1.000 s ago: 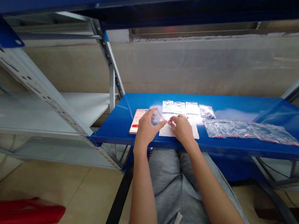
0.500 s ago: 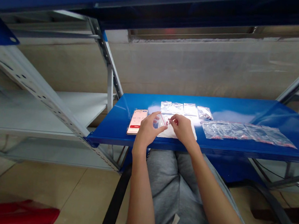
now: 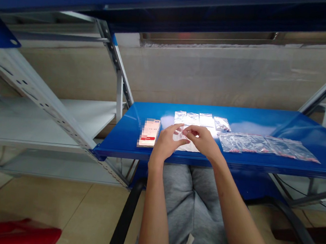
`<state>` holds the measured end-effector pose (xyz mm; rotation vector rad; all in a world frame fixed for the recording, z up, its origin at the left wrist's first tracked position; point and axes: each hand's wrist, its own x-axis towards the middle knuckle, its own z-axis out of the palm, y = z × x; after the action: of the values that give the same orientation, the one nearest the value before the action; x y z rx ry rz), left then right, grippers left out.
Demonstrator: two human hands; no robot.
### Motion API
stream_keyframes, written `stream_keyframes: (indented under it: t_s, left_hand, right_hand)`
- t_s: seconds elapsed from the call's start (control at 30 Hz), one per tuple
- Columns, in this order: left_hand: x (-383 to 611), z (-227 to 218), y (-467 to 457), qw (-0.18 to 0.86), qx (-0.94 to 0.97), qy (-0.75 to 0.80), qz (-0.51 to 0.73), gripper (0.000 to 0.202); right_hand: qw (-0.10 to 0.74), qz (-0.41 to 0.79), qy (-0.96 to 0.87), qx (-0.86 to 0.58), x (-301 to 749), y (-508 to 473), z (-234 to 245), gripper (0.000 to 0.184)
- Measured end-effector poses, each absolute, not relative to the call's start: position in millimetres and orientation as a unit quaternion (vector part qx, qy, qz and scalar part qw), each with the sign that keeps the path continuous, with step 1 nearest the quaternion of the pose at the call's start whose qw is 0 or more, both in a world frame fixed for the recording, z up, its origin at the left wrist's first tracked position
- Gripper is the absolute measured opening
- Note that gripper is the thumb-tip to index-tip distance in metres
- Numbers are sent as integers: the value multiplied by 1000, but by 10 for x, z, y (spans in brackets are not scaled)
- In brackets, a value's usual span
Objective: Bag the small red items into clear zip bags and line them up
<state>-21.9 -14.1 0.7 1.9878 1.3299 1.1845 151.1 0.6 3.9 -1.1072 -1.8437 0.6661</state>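
Phone [image 3: 149,133] screen: digits partly legible.
Digits seemingly reading 19:40 are made out on the screen, above a red bar; the remainder is pixelated. No print can be read on the small plastic bags [image 3: 230,143], which are too small to tell.

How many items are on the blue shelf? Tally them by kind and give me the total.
Clear bags in the back row: 4
Clear bags overlapping at the right: about 4, overlap blurs the count
Clear bag between left hand and right hand: 1
White sheet: 1
Phone: 1
Total: about 11
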Motion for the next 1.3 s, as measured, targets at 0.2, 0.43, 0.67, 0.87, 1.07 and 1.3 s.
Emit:
stream_keyframes:
  t_s: [0.2, 0.43, 0.67, 0.87, 1.07, 1.3]
  left_hand:
    - [-258, 23, -159, 228, 710, 507, 432, 59]
    - [-355, -10, -134, 214, 694, 537, 431, 64]
    - [-384, -24, -126, 183, 681, 550, 448, 60]
    - [-387, -43, -121, 182, 663, 549, 476, 55]
    - [-394, -61, -114, 177, 661, 545, 485, 54]
    - [-431, -82, -116, 177, 681, 527, 478, 58]
  right_hand:
    - [455, 283, -720, -442, 1526, 30, 6, 28]
    - [464, 249, -677, -513, 1543, 180, -234, 14]
    - [350, 112, -734, -571, 1426, 186, -370, 18]
    - [288, 99, -743, -596, 1299, 132, -328, 19]
    - [246, 70, -742, -620, 1193, 159, -332, 20]
    - [278, 81, -719, -632, 1197, 154, -289, 17]
